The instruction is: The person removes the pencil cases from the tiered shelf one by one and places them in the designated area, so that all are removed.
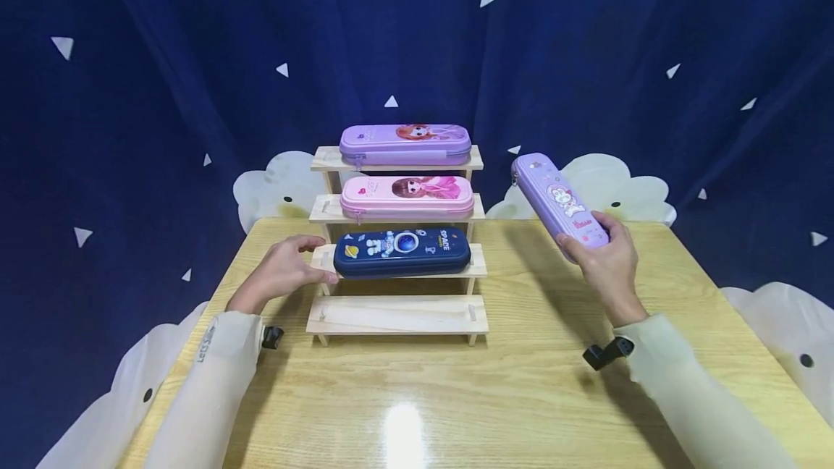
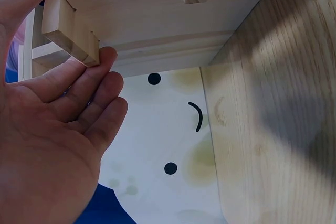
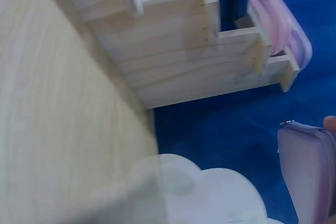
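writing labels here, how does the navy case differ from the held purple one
The navy case lies on the rack; the held case slants in the right hand. The navy case has a space print, the held case a cartoon character. Both are long with rounded corners.

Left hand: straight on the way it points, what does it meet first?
The wooden rack, which the left hand grips by a step's end; just past that, probably the navy pencil case, though depth is unclear.
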Tool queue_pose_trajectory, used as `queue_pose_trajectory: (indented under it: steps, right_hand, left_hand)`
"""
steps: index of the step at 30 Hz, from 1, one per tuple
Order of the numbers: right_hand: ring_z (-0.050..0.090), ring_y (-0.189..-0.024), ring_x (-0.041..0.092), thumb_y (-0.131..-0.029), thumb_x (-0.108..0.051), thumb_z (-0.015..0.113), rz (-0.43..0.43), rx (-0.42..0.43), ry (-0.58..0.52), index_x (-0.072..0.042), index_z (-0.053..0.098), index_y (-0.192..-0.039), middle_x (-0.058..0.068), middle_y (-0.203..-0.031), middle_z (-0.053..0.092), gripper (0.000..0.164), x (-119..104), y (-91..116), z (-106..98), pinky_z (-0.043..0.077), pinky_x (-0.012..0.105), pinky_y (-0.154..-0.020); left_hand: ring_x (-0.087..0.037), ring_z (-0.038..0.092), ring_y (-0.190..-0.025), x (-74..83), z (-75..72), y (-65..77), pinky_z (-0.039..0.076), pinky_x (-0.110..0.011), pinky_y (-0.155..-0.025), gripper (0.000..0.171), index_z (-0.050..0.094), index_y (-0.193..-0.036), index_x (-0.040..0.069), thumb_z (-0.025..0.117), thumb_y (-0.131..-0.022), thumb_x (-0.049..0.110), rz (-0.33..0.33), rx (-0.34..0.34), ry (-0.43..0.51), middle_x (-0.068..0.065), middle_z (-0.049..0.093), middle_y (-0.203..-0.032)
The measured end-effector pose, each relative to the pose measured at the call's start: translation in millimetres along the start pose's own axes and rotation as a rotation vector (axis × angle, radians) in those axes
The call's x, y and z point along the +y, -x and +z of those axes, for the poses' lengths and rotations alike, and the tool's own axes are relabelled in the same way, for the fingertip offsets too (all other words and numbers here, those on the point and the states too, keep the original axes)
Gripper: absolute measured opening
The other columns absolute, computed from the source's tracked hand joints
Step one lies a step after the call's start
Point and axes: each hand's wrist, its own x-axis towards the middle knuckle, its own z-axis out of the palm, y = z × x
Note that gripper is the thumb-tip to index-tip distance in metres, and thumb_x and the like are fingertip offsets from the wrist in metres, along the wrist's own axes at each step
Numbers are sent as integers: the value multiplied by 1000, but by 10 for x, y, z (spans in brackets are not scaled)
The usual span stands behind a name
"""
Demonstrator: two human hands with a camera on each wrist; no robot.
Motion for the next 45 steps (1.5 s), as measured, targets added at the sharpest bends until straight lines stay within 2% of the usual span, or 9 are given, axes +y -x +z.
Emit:
queue_pose_trajectory:
  steps: [4, 10, 13, 17, 21, 27, 36, 45]
  right_hand:
    - [51, -119, 22, -80, -34, 84, 4, -20, 40, -9, 50, -147, 13, -138, 54, 79, 110, 3, 88, 37, 25, -96]
    - [51, -124, 33, -83, -39, 81, 5, -121, 101, -2, 43, -150, 22, -141, 51, 85, 325, 28, 264, 40, 44, -104]
    - [50, -124, 35, -83, -41, 80, 37, -159, 111, -1, 40, -151, 23, -142, 50, 88, 443, 47, 339, 41, 49, -106]
    - [50, -126, 37, -85, -44, 79, 73, -201, 138, 1, 38, -152, 25, -143, 49, 90, 582, 54, 410, 40, 51, -109]
    - [50, -127, 41, -85, -48, 77, 68, -249, 176, 4, 37, -151, 28, -144, 48, 94, 680, 62, 467, 41, 55, -110]
    - [54, -125, 41, -84, -42, 79, 68, -278, 177, 9, 38, -149, 30, -140, 52, 92, 752, 98, 536, 43, 54, -109]
    - [55, -118, 41, -87, -39, 77, 74, -351, 227, 16, 33, -146, 34, -135, 51, 92, 740, 140, 648, 46, 54, -105]
    - [53, -126, 44, -90, -42, 72, 124, -414, 220, 14, 27, -151, 35, -140, 49, 94, 689, 179, 586, 42, 56, -113]
  left_hand:
    - [-38, 51, -134, 3, -18, 4, 40, -59, -113, 95, 57, -140, 6, 92, -64, 51, -1, 6, 0, -19, 58, -143]
    - [-39, 51, -134, 0, -20, 1, 40, -59, -113, 95, 57, -140, 5, 93, -64, 50, -6, 4, 13, -19, 58, -143]
    - [-38, 51, -134, 2, -14, 3, 40, -58, -113, 95, 56, -140, 6, 93, -64, 50, -13, -4, 16, -19, 58, -143]
    - [-38, 51, -133, 9, -8, 9, 41, -58, -112, 95, 56, -141, 5, 92, -65, 50, -10, -6, 10, -19, 58, -143]
    - [-38, 51, -134, 11, -9, 8, 40, -58, -113, 95, 57, -140, 6, 92, -64, 50, -12, 0, 10, -19, 58, -143]
    - [-39, 50, -134, 11, -5, -1, 40, -59, -113, 95, 57, -140, 6, 92, -64, 51, -11, -3, 7, -19, 58, -143]
    - [-39, 50, -135, 9, -16, 21, 39, -60, -113, 96, 55, -141, 4, 92, -66, 51, -4, -10, -1, -19, 57, -144]
    - [-39, 51, -135, -5, -15, 12, 40, -59, -113, 96, 56, -141, 5, 92, -65, 52, 7, -2, -5, -18, 59, -143]
